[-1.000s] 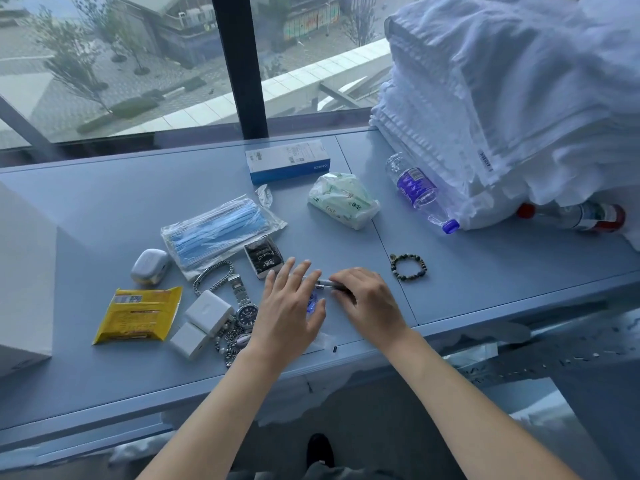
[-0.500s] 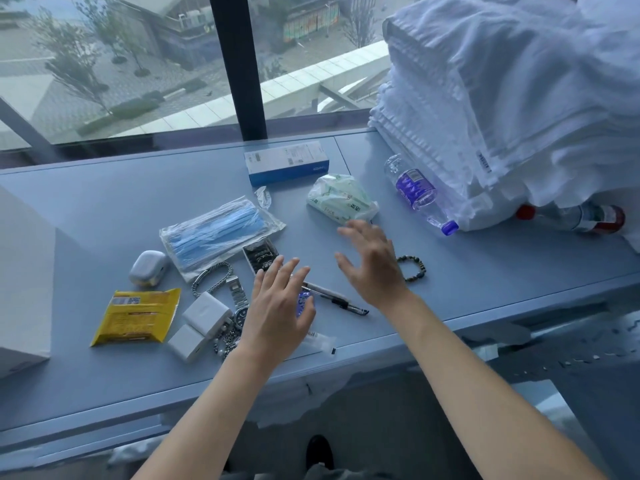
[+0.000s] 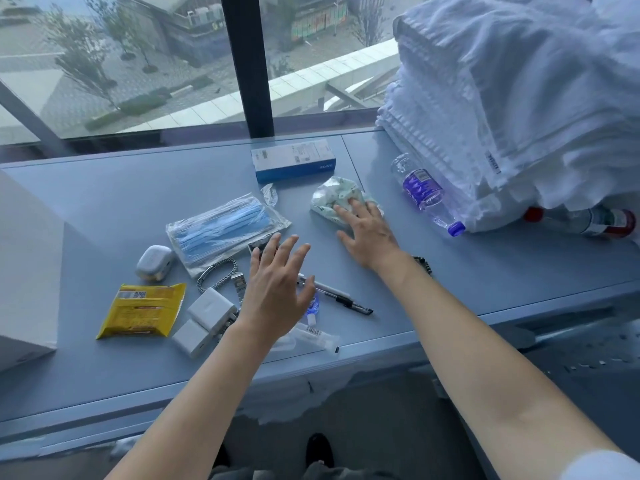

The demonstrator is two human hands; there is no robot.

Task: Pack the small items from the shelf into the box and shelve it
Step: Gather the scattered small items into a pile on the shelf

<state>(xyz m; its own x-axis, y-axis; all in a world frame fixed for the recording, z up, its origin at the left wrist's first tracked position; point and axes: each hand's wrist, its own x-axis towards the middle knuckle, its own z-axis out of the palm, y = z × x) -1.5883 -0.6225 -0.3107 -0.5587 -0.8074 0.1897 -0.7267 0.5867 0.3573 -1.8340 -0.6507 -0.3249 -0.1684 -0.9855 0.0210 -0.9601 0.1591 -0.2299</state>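
My right hand (image 3: 369, 233) lies with fingers straight and spread on the near edge of the green-and-white tissue pack (image 3: 337, 202), touching it but not yet curled around it; I judge this the start of a pick. The pack sits mid-shelf, just in front of the blue-and-white carton (image 3: 293, 164) by the window. My left hand (image 3: 277, 292) hovers open, fingers spread, holding nothing, over the cluster of smaller goods, likely placed to gather them next.

That cluster lies toward the front of the shelf (image 3: 104, 209): a pen (image 3: 341, 299), a small tube (image 3: 318, 336), two white chargers (image 3: 204, 322), a chain bracelet (image 3: 218, 275), a white earbud case (image 3: 154, 262), a yellow packet (image 3: 143, 310) and a bagged stack of blue masks (image 3: 225, 230). A bead bracelet (image 3: 424, 265) shows partly behind my right wrist.

The white box (image 3: 24, 271) stands at the left edge, well apart from both hands; its opening is not visible. Nothing appears packed yet.

To the right, a purple-labelled bottle (image 3: 426, 194) lies on its side against stacked white towels (image 3: 512, 98), with a red-capped bottle (image 3: 585, 221) beyond.
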